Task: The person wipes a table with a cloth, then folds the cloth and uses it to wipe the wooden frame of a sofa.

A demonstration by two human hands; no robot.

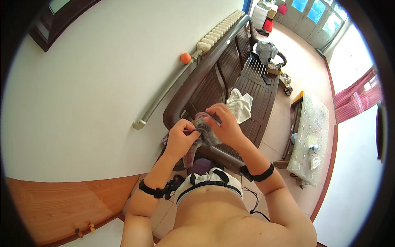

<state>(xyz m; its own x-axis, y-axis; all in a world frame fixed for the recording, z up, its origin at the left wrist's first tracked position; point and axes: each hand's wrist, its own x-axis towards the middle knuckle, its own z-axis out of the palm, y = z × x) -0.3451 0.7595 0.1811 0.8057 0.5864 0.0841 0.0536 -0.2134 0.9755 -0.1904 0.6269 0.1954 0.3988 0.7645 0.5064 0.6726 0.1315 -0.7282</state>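
Note:
A thin cloth (204,129) in grey and faded pink is bunched in front of me, above the near end of a dark wooden bench (257,102). My left hand (181,136) pinches it between thumb and forefinger. Its pinkish end hangs below that hand. On the other side, the curled fingers and thumb of my right hand (226,125) hold the upper part, which is blurred. Just beyond my right hand, a white cloth (240,105) lies crumpled on the bench seat.
Along the wall at left run a radiator (220,29) and its pipe (159,100), with an orange ball (185,58) beside them. Grey clothing (266,51) rests at the bench's far end. A low table (311,132) with a patterned cover stands at right. A purple round object (200,166) is below my hands.

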